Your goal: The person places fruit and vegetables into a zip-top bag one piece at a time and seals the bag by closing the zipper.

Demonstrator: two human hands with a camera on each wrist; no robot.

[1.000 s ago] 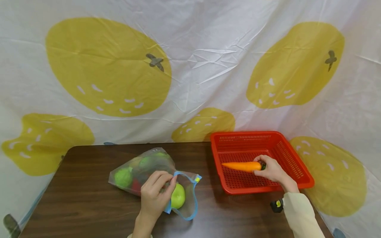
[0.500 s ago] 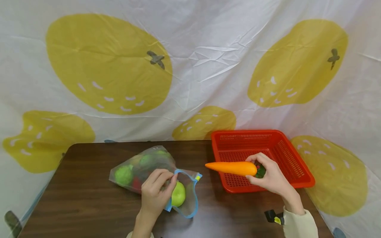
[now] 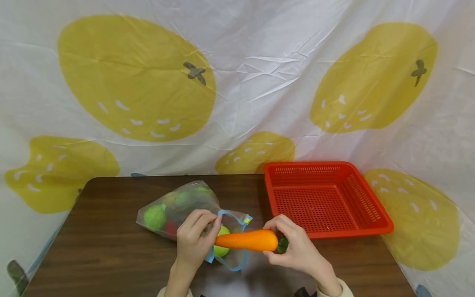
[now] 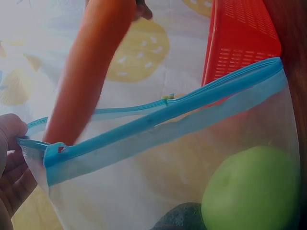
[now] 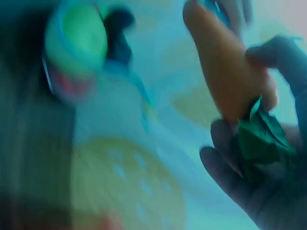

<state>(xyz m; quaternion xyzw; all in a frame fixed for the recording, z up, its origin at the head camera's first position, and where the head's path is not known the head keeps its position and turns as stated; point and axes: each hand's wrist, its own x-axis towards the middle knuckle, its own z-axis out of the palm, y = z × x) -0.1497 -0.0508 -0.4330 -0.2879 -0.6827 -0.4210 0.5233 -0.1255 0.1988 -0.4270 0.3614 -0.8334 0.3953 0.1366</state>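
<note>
A translucent zip bag (image 3: 200, 194) with a blue zip edge lies on its side, its mouth toward the right. My left hand (image 3: 194, 239) pinches the near edge of that mouth. Inside are a green apple (image 4: 252, 189), a dark rounded thing (image 4: 184, 218) and, blurred through the film, more green and red produce. In my right hand (image 3: 297, 247) is an orange carrot (image 3: 248, 240), gripped by the thick end beside its green leafy top (image 5: 261, 134). The carrot's tip points left at the bag's opening, in front of the apple in the head view.
A red perforated basket (image 3: 315, 206) stands at the back right of the brown wooden table (image 3: 100, 247). Behind the table hangs a white cloth (image 3: 259, 82) printed with yellow fruit. A yellow slider (image 3: 247, 221) sits on the blue zip.
My right hand has lifted the carrot out of the red basket and carried it left and nearer to me, to the bag's mouth. The left hand stays on the bag's edge.
</note>
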